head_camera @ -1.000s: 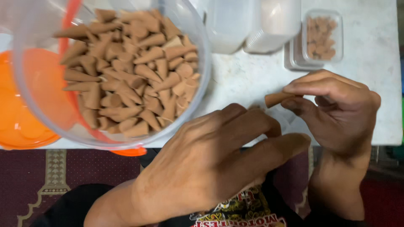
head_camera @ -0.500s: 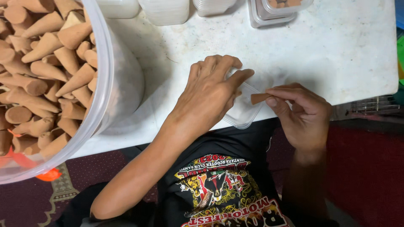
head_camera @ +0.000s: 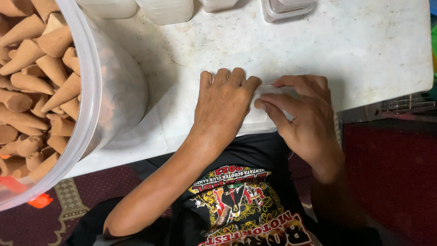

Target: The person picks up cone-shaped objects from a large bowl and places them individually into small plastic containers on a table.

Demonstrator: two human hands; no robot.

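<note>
Head view: the left hand [head_camera: 225, 107] lies flat, palm down, on a small clear plastic box [head_camera: 260, 119] at the white table's [head_camera: 364, 54] six-o'clock edge. The right hand [head_camera: 302, 116], at three o'clock of it, presses fingertips [head_camera: 260, 105] on the box, grasping nothing. A big clear tub [head_camera: 91, 91] of brown cones [head_camera: 41, 73] crowds nine o'clock; bare tabletop lies toward two o'clock.

Both hands are lying on a small clear plastic box [head_camera: 257, 119] at the near edge of the white bench [head_camera: 364, 54]. The left hand [head_camera: 225, 107] is resting flat over the box's left part, palm down. The right hand [head_camera: 305, 116] is lying at the box's right side, its fingers [head_camera: 273, 107] pressing on the lid. Well to the left of the box, a large clear tub [head_camera: 98, 91] is standing, holding brown cones [head_camera: 36, 77]. Beyond the box, at the bench's far edge, clear containers [head_camera: 287, 7] are sitting.
</note>
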